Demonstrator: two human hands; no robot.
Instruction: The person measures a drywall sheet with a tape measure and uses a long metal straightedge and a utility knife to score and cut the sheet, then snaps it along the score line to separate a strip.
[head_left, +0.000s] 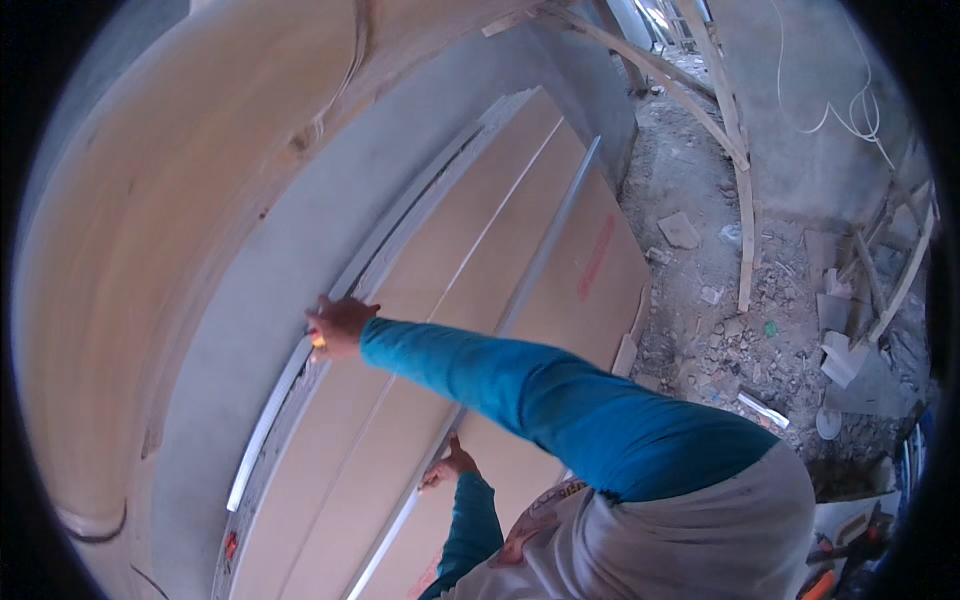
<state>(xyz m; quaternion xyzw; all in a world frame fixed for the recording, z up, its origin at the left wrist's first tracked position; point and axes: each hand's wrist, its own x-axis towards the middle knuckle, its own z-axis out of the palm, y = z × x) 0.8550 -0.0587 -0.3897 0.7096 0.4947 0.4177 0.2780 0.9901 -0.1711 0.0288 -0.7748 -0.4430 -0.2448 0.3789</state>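
Large tan boards (560, 260) lean against a grey concrete wall (300, 230). A long metal straightedge (545, 250) lies along the front board from top to bottom. My left hand (448, 468) grips the straightedge low down. My right hand (338, 325), in a teal sleeve, reaches across to the boards' left edge. It holds a small yellow tool (318, 343) against a white strip (270, 420) there. A thin pale line (490, 225) runs down the board, parallel to the straightedge.
Rubble and board scraps (720, 330) cover the floor on the right. Wooden laths (745, 200) lean there, and a white cable (840, 110) hangs on the far wall. Orange tools (820, 585) lie at the lower right. A curved wooden panel (130, 250) fills the left.
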